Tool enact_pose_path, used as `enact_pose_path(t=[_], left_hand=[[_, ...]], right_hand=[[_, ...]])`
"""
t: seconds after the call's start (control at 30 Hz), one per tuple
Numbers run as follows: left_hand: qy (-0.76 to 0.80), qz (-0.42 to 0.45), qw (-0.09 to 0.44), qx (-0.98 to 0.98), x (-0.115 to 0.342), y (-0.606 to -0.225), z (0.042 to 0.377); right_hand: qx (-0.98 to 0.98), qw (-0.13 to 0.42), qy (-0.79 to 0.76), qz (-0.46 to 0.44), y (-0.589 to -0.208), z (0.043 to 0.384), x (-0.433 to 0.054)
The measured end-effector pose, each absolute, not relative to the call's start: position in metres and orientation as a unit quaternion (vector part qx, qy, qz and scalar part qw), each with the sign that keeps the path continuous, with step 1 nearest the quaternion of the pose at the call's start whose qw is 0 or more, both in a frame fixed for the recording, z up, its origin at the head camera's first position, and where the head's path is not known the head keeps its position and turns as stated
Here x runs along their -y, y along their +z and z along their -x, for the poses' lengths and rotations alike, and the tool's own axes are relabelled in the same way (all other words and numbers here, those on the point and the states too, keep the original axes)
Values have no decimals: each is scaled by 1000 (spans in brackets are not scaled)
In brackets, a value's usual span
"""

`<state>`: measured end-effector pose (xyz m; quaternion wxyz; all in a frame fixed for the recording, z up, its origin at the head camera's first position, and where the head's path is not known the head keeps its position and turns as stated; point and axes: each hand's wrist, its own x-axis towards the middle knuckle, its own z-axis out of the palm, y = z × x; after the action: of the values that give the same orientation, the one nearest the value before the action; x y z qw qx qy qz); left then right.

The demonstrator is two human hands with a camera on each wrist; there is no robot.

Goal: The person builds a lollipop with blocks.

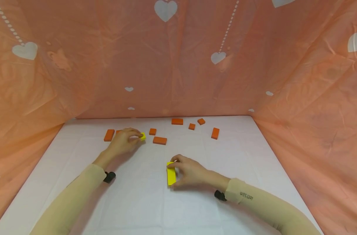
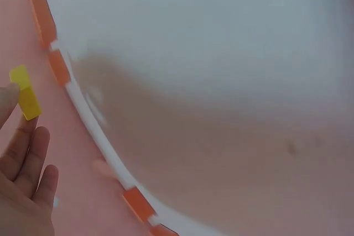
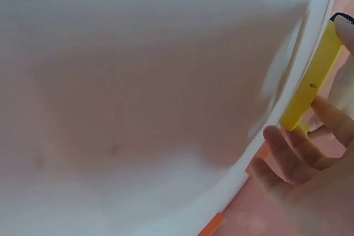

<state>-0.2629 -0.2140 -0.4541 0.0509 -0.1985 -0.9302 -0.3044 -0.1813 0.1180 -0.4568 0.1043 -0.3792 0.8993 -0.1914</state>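
Observation:
My left hand (image 1: 125, 141) pinches a small yellow block (image 1: 142, 136) between thumb and fingers, over the left part of the white table. In the left wrist view the same yellow block (image 2: 25, 92) shows two bright faces. Closer to me, my right hand (image 1: 191, 171) grips a longer yellow block (image 1: 171, 174) by its ends near the table's middle. The right wrist view shows that long block (image 3: 313, 78) with a small dark mark on its side. Just right of the left hand lie a small orange block (image 1: 153, 132) and a longer orange block (image 1: 159, 140).
Left of the left hand lies an orange block (image 1: 109, 135), with another orange block (image 1: 118, 132) partly hidden behind the hand. Toward the back are a long orange block (image 1: 177, 121), two small ones, and an orange block (image 1: 215, 133) farther right. A pink heart-patterned curtain (image 1: 172, 65) surrounds the table (image 1: 131, 209).

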Motion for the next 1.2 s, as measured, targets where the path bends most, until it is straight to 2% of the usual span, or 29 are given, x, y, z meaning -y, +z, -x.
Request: enact_pose_path(t=[0.23, 0.87, 1.2], left_hand=[[-302, 205, 39, 930, 195, -448, 255], [-291, 304, 69, 905, 160, -445, 241], [-284, 341, 48, 895, 145, -452, 234]], right_hand=[[-897, 114, -191, 382, -459, 175, -120], [-900, 98, -166, 391, -465, 163, -119], [-905, 96, -164, 380, -466, 159, -122]])
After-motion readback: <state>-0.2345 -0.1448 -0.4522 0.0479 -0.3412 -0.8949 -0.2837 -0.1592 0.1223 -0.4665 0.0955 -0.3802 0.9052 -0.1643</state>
